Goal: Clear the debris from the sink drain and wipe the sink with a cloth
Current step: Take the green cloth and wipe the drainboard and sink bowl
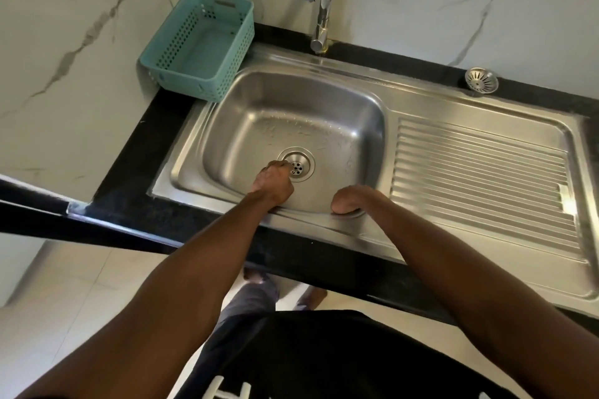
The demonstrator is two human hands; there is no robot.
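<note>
A stainless steel sink (291, 97) is set in a black counter. Its round drain (300, 166) with small holes lies low in the basin. My left hand (274, 183) reaches down into the basin, and its bunched fingertips touch the drain's left edge. Whether they pinch any debris is hidden by the hand. My right hand (351, 201) rests on the sink's front rim with its fingers curled over the edge. Water streaks mark the basin floor. A loose metal drain strainer (481, 80) sits on the counter's back edge at the right. No cloth is in view.
A teal perforated basket (201, 42) stands empty at the sink's back left corner. A chrome faucet (322, 0) rises behind the basin. A ribbed drainboard (479, 178) extends to the right. Marble-patterned walls enclose the left and back.
</note>
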